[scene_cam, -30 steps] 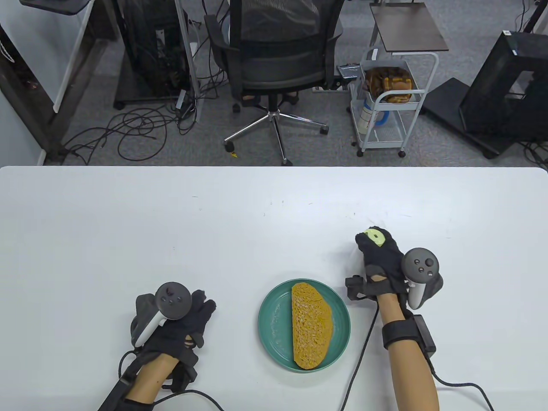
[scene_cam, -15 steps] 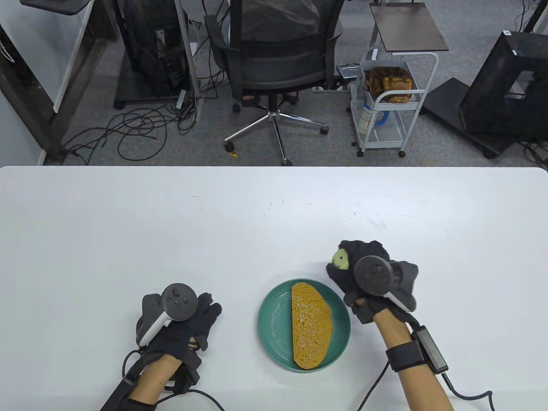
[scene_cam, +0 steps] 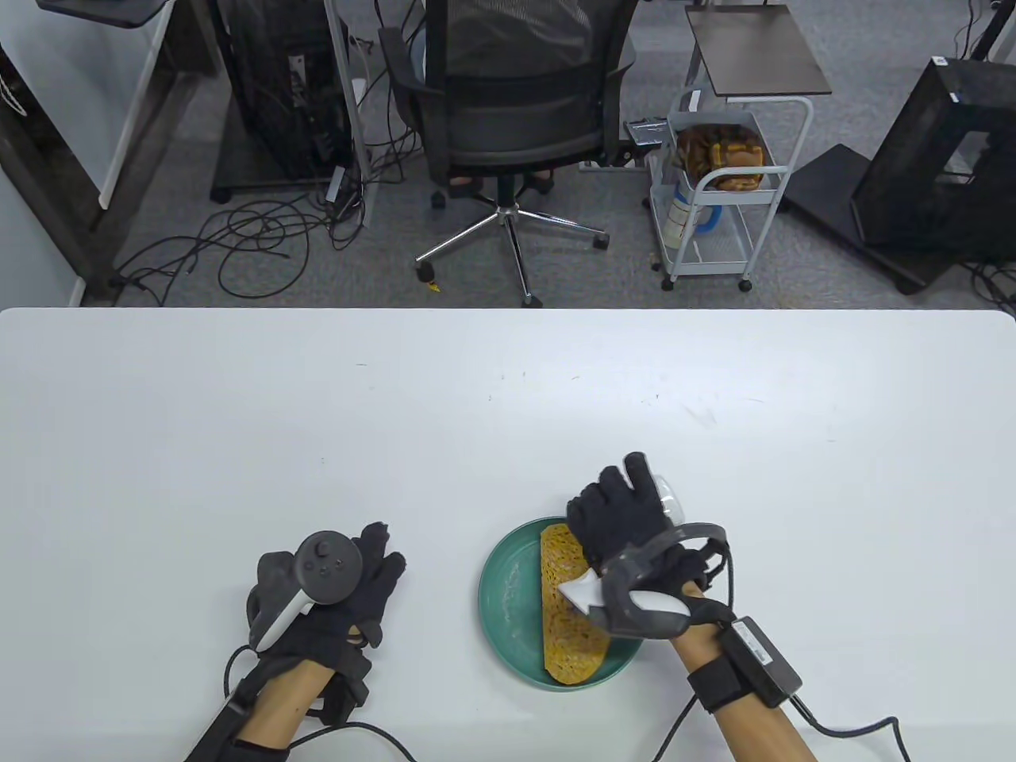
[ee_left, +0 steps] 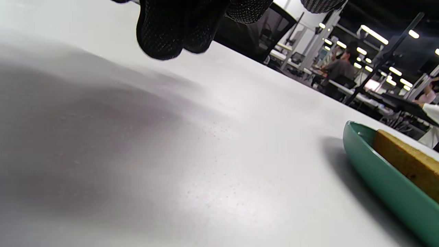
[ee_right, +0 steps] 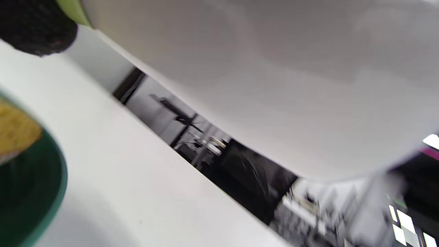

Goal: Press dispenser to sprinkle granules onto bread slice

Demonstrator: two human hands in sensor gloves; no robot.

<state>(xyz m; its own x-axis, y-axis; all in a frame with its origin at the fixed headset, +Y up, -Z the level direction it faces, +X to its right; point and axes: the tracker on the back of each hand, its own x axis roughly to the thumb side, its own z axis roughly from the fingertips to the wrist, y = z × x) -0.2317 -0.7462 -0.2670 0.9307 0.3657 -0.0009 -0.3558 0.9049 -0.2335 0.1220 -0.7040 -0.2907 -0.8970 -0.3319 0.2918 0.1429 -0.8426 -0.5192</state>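
A bread slice (scene_cam: pixel 567 635) lies on a green plate (scene_cam: pixel 508 603) near the table's front edge. My right hand (scene_cam: pixel 619 508) grips a white dispenser (scene_cam: pixel 668 496) and holds it tilted over the plate's far right rim, above the bread's far end. Only a white bit of the dispenser shows past the glove. In the right wrist view its white body (ee_right: pixel 274 85) fills the top, with the green cap (ee_right: pixel 70 12) beside a fingertip (ee_right: pixel 34 27); the plate (ee_right: pixel 37 192) and bread (ee_right: pixel 13 130) lie below. My left hand (scene_cam: pixel 349 583) rests flat and empty on the table, left of the plate (ee_left: pixel 377 185).
The white table (scene_cam: pixel 317 429) stretches wide behind and beside the plate. Cables trail from both wrists over the front edge. An office chair (scene_cam: pixel 508 119) and a white cart (scene_cam: pixel 722 190) stand on the floor beyond the far edge.
My right hand has lifted the dispenser from the table at the plate's far right, carried it left and nearer over the plate, and tipped it so the green cap faces down. The left hand barely moved.
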